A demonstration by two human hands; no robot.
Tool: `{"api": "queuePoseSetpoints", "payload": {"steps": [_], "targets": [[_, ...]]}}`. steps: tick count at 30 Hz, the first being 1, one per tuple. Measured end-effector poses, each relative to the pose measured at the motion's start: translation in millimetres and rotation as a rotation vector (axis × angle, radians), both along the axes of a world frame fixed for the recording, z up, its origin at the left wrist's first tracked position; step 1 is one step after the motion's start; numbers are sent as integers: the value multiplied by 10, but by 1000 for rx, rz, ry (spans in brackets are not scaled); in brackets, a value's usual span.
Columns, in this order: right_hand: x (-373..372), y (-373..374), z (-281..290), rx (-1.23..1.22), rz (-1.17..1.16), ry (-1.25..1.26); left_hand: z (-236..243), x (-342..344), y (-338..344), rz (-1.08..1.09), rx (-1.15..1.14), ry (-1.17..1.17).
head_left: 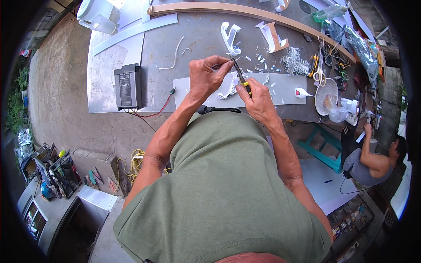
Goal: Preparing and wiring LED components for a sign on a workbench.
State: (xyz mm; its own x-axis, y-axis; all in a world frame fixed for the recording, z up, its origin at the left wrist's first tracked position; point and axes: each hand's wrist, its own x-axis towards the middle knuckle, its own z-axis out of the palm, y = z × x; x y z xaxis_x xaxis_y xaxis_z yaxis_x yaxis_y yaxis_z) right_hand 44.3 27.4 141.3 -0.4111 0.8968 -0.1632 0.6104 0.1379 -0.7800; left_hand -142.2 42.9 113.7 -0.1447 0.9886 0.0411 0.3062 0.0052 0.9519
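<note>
Green shirt cloth (223, 175) fills the near part of my view, with both forearms reaching out to the far side over the metal table (164, 85). I see the right hand (256, 100) wrapped around yellow-and-black pliers (240, 76), which slant away to the left. Beside their tips, the left hand (207, 78) is closed in a pinch; I cannot tell what sits between its fingertips. Under the pliers, a pale panel (287, 90) lies along the table's near edge. On the far side, I make out a curved white piece (225, 33) and, to its right, a white-and-brown piece (272, 37). Scissors (322, 78) rest farther right; a dark box (128, 90) stands left.
</note>
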Motion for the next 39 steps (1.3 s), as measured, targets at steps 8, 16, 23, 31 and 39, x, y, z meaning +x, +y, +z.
{"api": "queuePoseSetpoints", "payload": {"steps": [8,16,23,31,39], "targets": [[-9,-11,-107,81,-3,-39,-2,-13,2,2,2,-3],[8,-38,-105,201,-2,-124,50,-78,60,-94,-30,-125],[128,16,80,8,38,141,93,-231,97,-352,-224,-558],[148,-95,-68,-387,-109,453,16,-177,139,-369,-231,-772],[122,-156,-134,-536,-156,652,-38,-154,156,-392,-258,-868]]}}
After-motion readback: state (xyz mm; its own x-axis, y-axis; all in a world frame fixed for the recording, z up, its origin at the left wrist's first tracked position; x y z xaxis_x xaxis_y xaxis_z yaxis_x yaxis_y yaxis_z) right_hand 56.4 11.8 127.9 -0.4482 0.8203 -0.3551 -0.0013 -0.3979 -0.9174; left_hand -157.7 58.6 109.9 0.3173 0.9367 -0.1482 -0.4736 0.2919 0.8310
